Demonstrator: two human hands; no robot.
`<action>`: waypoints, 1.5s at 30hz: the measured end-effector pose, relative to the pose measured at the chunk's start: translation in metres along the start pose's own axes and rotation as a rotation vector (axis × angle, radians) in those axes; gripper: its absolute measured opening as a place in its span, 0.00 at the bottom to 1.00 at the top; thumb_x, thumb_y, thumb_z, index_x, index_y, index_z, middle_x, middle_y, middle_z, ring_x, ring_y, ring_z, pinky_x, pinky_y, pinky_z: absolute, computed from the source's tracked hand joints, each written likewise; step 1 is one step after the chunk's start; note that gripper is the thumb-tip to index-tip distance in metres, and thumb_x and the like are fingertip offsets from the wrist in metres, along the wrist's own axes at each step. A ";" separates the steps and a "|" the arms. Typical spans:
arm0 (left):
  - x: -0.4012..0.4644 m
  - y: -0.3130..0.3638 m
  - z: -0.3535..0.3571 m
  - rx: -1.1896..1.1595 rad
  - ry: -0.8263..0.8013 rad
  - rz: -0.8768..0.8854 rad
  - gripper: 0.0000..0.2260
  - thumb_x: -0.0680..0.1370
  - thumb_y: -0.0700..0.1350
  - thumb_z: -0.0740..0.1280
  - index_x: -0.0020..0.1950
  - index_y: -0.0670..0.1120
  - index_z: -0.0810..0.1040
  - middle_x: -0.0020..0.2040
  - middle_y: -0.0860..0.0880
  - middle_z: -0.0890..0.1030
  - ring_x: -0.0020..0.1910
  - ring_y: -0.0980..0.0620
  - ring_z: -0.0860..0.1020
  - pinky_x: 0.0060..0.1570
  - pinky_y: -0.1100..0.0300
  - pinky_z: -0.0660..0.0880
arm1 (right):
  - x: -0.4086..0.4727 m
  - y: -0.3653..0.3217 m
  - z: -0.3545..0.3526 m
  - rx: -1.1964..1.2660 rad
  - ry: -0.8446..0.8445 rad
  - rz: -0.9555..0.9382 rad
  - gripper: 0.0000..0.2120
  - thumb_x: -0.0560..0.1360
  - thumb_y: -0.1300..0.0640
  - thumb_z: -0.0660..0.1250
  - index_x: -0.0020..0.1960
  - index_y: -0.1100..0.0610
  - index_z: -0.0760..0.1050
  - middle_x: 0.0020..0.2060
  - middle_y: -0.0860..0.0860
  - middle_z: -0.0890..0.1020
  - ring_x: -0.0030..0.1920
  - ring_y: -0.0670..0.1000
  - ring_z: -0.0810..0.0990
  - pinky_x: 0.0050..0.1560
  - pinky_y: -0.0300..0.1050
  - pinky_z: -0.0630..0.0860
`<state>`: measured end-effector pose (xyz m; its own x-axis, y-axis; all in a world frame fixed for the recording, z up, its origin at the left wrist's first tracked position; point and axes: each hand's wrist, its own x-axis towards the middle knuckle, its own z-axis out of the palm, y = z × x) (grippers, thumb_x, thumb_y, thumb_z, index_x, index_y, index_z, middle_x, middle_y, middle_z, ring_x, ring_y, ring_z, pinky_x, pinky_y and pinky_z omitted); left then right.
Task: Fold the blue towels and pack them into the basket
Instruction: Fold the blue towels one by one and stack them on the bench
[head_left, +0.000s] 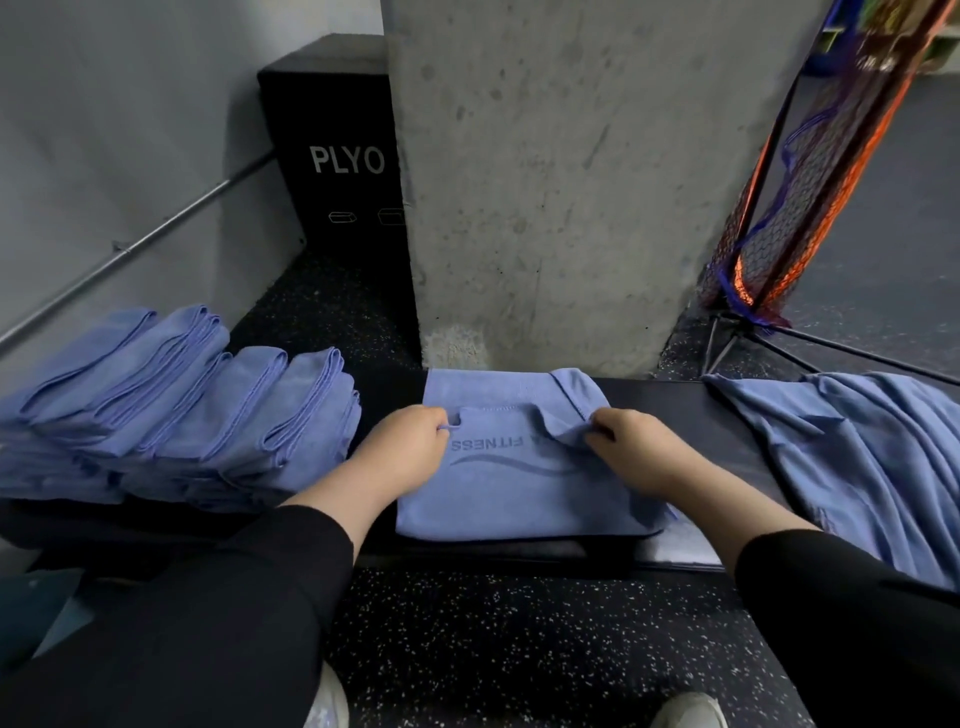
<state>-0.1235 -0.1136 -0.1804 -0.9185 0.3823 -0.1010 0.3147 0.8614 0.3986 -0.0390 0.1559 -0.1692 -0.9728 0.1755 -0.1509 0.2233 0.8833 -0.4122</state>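
1. Work surface: a dark bench (670, 410) runs left to right across the middle of the view, with speckled black floor (519, 639) below it at 6 o'clock.
2. Towel being folded (519, 493): blue, lying flat on the bench at centre, printed "FITNESS" with a wave mark, the lettering upside down from the wearer's side. Its far edge is doubled over toward the person, and the fold line is uneven.
3. Left hand (402, 449): at 9 o'clock of that towel, fingers curled, pinching the left end of the folded-over edge between thumb and fingertips.
4. Right hand (636, 449): at 3 o'clock of the same towel, fingers curled, gripping a bunched bit of the folded-over edge. The two hands are apart, one at each end of the fold. Both forearms come in from 6 o'clock in black sleeves.
5. Folded towels (176, 415): a stack of blue folded pieces at 9 o'clock on the bench, leaning in overlapping rows, just beside the left hand but not touching it.
6. Unfolded towels (862, 457): a loose, rumpled blue heap at 3 o'clock, draped over the bench end.
7. Basket: cannot be identified in this view.
8. Surroundings: concrete pillar (571, 182) at 12 o'clock behind the bench; black box (337, 150) marked "PLYO" at 11 o'clock; orange and blue netting (810, 171) on a stand at 2 o'clock.
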 end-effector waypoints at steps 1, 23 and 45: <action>0.000 0.000 0.001 0.032 -0.010 0.014 0.10 0.83 0.43 0.58 0.43 0.42 0.73 0.43 0.46 0.76 0.44 0.44 0.76 0.38 0.53 0.65 | -0.001 -0.002 0.001 -0.022 0.004 0.005 0.12 0.80 0.55 0.61 0.39 0.56 0.68 0.38 0.56 0.78 0.43 0.60 0.75 0.41 0.50 0.67; -0.016 0.023 0.009 0.305 -0.231 0.133 0.26 0.83 0.60 0.58 0.80 0.55 0.61 0.82 0.49 0.56 0.80 0.48 0.55 0.75 0.45 0.57 | 0.019 0.001 0.019 -0.310 0.169 0.025 0.09 0.77 0.50 0.65 0.54 0.53 0.74 0.50 0.51 0.75 0.52 0.58 0.78 0.51 0.52 0.71; 0.000 0.029 0.008 0.303 -0.129 0.101 0.20 0.81 0.62 0.60 0.70 0.57 0.73 0.68 0.54 0.71 0.69 0.49 0.68 0.66 0.46 0.64 | 0.039 0.010 0.028 -0.196 0.086 -0.339 0.11 0.79 0.61 0.55 0.53 0.55 0.75 0.50 0.45 0.80 0.47 0.55 0.78 0.45 0.47 0.71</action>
<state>-0.1120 -0.0856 -0.1764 -0.8472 0.4932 -0.1974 0.4771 0.8698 0.1259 -0.0733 0.1597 -0.2050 -0.9928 -0.1113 0.0437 -0.1187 0.9622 -0.2450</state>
